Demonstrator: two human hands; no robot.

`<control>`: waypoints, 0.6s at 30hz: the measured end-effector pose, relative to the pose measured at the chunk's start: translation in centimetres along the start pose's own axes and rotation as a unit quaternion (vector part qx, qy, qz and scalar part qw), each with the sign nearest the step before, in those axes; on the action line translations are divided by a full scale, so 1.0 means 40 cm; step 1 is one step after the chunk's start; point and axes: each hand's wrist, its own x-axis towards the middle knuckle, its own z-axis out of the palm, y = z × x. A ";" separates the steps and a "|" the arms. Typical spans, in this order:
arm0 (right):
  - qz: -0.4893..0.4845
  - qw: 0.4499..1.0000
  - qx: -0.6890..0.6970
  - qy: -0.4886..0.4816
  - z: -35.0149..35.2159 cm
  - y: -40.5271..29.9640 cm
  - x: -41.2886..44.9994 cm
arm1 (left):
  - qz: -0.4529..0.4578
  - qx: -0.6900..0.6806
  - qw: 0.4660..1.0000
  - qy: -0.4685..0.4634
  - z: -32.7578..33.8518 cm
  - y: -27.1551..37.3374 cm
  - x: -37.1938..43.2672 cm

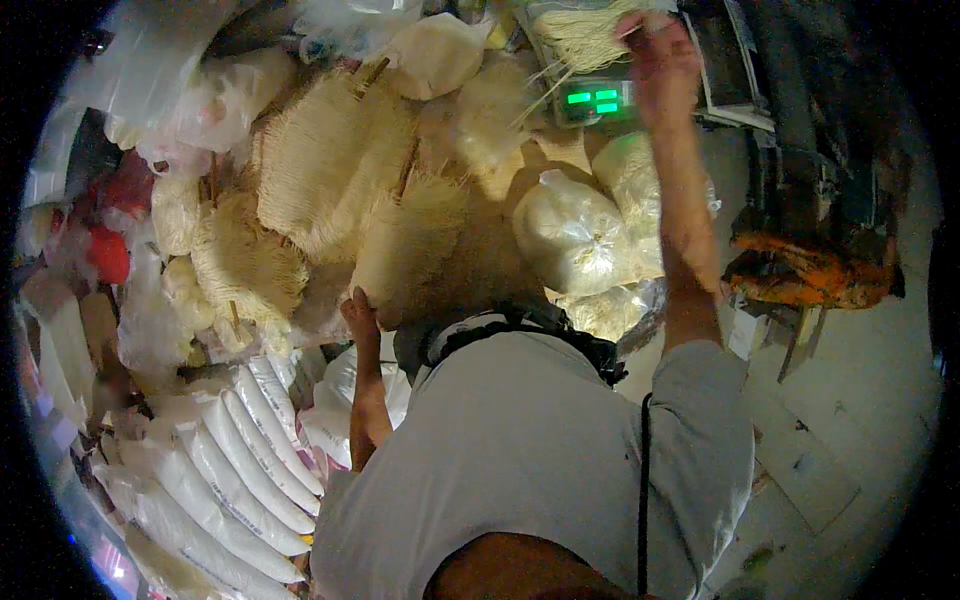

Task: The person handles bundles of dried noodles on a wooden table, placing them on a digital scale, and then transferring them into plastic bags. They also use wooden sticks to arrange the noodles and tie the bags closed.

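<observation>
My right hand (660, 56), blurred, reaches to the right end of a pile of pale noodles (585, 34) on a scale with a lit green display (598, 98). Some strands run up to its fingers, but whether they are gripped is unclear. Loose strands hang over the scale's front. Close to my body, my left hand (361, 313) is at the lower left edge of a heap of noodles (412, 244), thumb up; its fingers are partly hidden. A larger noodle heap (330, 165) lies beyond, and a smaller one (251, 255) to the left.
Tied clear bags of noodles (574, 232) stand right of centre. Several filled white sacks (247, 457) are stacked at lower left. Plastic bags (217, 105) crowd the back left. An orange-brown object (817, 270) rests on a stool-like support at right, above the tiled floor (817, 442).
</observation>
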 end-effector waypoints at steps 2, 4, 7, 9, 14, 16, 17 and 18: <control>-0.150 0.987 0.000 -0.054 0.028 -0.146 0.096 | -0.169 -0.087 0.982 -0.012 0.003 -0.003 0.014; -0.014 0.992 -0.051 0.112 0.005 -0.204 0.161 | -0.182 -0.134 0.968 0.107 0.041 0.113 -0.013; -0.157 0.981 -0.111 0.002 -0.089 -0.198 0.289 | -0.177 -0.215 0.958 0.075 0.044 0.170 -0.005; -0.148 0.970 -0.188 0.034 -0.201 -0.111 0.378 | -0.181 -0.239 0.951 0.075 0.047 0.144 0.007; -0.212 0.812 -0.544 0.005 -0.268 0.282 0.336 | -0.077 -0.055 0.994 0.047 0.043 0.057 0.013; -0.256 0.755 -0.602 0.040 -0.345 0.546 0.309 | -0.022 0.012 1.000 0.000 0.036 0.018 0.040; -0.105 0.706 -0.700 -0.016 -0.309 0.621 0.251 | -0.006 0.042 0.999 0.001 0.034 -0.012 0.041; -0.093 0.754 -0.650 -0.019 -0.273 0.677 0.200 | 0.010 0.067 0.998 0.002 0.034 -0.037 0.042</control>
